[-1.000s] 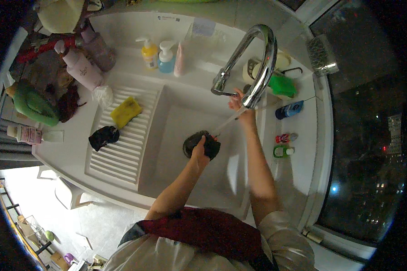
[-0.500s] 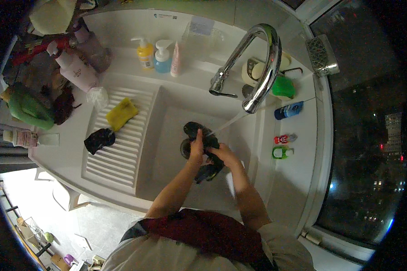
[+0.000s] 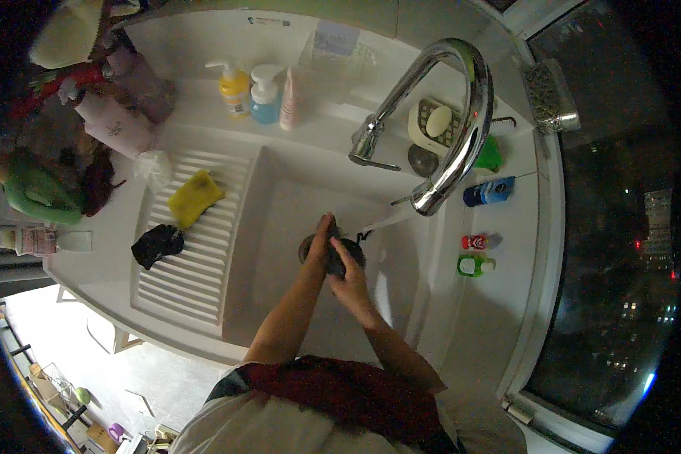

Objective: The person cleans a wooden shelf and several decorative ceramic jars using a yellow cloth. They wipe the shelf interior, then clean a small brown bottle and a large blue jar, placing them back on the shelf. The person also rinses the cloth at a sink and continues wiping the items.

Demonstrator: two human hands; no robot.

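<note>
Over the white sink basin [image 3: 268, 295], my two hands press a bunched, dark wet cloth [image 3: 348, 259] between them. My left hand [image 3: 324, 236] lies along its left side, fingers pointing away from me and closed against it. On the near right side, my right hand [image 3: 346, 278] is closed against the same cloth. Most of the cloth is hidden by the hands, so its exact kind cannot be made out. Water runs from the chrome faucet [image 3: 473, 98] toward the cloth's far right side. A round dark drain [image 3: 306, 247] shows partly beside my left wrist.
Left of the basin, a ridged washboard [image 3: 185, 284] carries a yellow sponge [image 3: 196, 198] and a crumpled black cloth [image 3: 157, 246]. Pump bottles [image 3: 234, 91] stand along the back ledge. A soap dish [image 3: 430, 129] sits behind the faucet; small bottles [image 3: 474, 265] line the right ledge.
The dark cloth was spread longer between my hands and is now bunched smaller. My right hand has moved left and nearer to me, up against my left hand.
</note>
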